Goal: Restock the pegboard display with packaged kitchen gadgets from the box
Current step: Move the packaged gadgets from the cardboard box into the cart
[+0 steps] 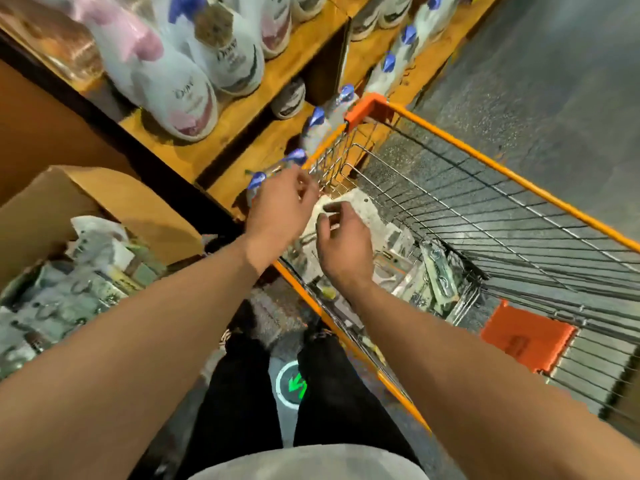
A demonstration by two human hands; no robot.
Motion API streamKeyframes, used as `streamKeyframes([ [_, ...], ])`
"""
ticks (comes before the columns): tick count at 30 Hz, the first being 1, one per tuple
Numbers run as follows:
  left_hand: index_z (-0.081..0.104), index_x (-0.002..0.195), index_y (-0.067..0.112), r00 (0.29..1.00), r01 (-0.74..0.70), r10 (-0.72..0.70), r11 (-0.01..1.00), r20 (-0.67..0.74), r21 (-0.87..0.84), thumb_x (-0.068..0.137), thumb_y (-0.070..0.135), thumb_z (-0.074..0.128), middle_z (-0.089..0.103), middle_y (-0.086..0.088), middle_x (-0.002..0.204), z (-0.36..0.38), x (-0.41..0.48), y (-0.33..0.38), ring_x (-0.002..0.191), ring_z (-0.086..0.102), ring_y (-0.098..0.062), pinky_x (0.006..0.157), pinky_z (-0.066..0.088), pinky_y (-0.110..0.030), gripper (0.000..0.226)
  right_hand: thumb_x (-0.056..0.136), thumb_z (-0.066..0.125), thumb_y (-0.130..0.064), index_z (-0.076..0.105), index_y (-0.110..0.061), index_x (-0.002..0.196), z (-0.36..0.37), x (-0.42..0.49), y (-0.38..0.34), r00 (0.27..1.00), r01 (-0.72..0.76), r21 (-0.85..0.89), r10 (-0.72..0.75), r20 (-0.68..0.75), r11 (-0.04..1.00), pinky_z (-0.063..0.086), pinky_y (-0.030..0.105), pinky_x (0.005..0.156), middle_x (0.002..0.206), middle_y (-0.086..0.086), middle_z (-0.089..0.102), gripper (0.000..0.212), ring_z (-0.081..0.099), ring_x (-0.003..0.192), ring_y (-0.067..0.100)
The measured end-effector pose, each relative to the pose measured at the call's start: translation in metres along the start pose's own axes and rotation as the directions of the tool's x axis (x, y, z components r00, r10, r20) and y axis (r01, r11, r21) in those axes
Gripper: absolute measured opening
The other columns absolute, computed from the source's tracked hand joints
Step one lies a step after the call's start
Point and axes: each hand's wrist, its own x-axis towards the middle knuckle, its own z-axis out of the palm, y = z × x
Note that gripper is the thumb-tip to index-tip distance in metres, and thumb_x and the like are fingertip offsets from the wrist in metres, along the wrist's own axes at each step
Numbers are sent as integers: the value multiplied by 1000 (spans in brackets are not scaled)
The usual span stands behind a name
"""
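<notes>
Grey floor (554,64), orange wire cart (485,160) beside wooden shelves (242,114); left hand (277,213), right hand (346,247) above, grip unclear.

Dove bottles (188,98) on wooden shelf (239,112); blue-capped bottles (316,128), perhaps sprays.

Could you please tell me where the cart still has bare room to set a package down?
The cart is bare wire in its far half, between the orange rims. Its near end, under the left hand and right hand, is crowded with packages. The box on the left is full too.
</notes>
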Motion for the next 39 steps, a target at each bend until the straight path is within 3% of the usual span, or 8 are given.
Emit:
streamKeyframes([
  [5, 66, 96, 18, 948, 97, -116, 992, -297, -78, 102, 38, 59, 74, 1, 80, -95, -12, -56, 81, 71, -27, 75, 54, -40, 22, 99, 54, -29, 61, -18, 114, 55, -21, -97, 966, 257, 14, -257, -1, 966, 52, 43, 76, 103, 6, 70, 19, 65, 96, 30],
  [12, 65, 99, 25, 849, 369, -390, 921, -356, -128, 102, 32, 60, 76, 3, 96, -177, -77, -204, 92, 70, -26, 78, 57, -43, 9, 101, 53, -29, 62, -24, 114, 174, -88, -166, 881, 360, -5, -338, 330, 933, 54, 37, 80, 103, -2, 72, 17, 68, 95, 21],
  [21, 64, 117, 23, 656, 681, -675, 722, -337, -120, 104, 33, 58, 68, -5, 116, -203, -187, -378, 99, 67, -29, 80, 56, -40, 18, 100, 57, -32, 59, -24, 117, 325, -163, -183, 708, 391, -176, -173, 685, 903, 58, 45, 84, 101, 3, 73, 19, 70, 93, 27],
  [25, 60, 133, 22, 578, 770, -740, 635, -346, -72, 103, 36, 56, 56, -11, 135, -207, -215, -423, 123, 56, -36, 96, 55, -50, 33, 103, 56, -34, 58, -24, 120, 374, -182, -183, 640, 349, -284, -5, 769, 893, 58, 40, 89, 114, 1, 70, 20, 68, 98, 24],
  [29, 50, 146, 21, 508, 813, -785, 573, -354, -104, 104, 35, 58, 46, -14, 149, -205, -226, -450, 135, 45, -39, 107, 46, -53, 45, 101, 57, -38, 52, -22, 137, 408, -194, -179, 612, 347, -339, 64, 788, 874, 53, 35, 84, 123, 0, 67, 39, 67, 99, 23],
  [32, 44, 150, 20, 501, 819, -798, 562, -335, -117, 104, 34, 58, 41, -12, 155, -202, -228, -462, 140, 39, -35, 107, 48, -53, 50, 100, 59, -41, 46, -22, 144, 427, -199, -169, 621, 378, -385, 78, 780, 842, 50, 33, 83, 127, 2, 63, 50, 62, 98, 22],
  [36, 43, 151, 23, 520, 809, -789, 578, -326, -108, 103, 26, 59, 43, -11, 152, -206, -228, -473, 139, 36, -34, 105, 49, -50, 51, 94, 67, -48, 42, -19, 146, 440, -200, -161, 668, 412, -464, 86, 739, 784, 54, 43, 95, 138, 5, 51, 64, 58, 118, 27],
  [39, 46, 150, 22, 530, 809, -788, 581, -313, -92, 102, 22, 61, 50, -10, 146, -210, -228, -483, 133, 40, -34, 108, 47, -48, 51, 83, 77, -55, 44, -22, 137, 449, -203, -158, 669, 371, -528, 174, 723, 764, 58, 49, 91, 131, 2, 54, 72, 64, 111, 26],
])
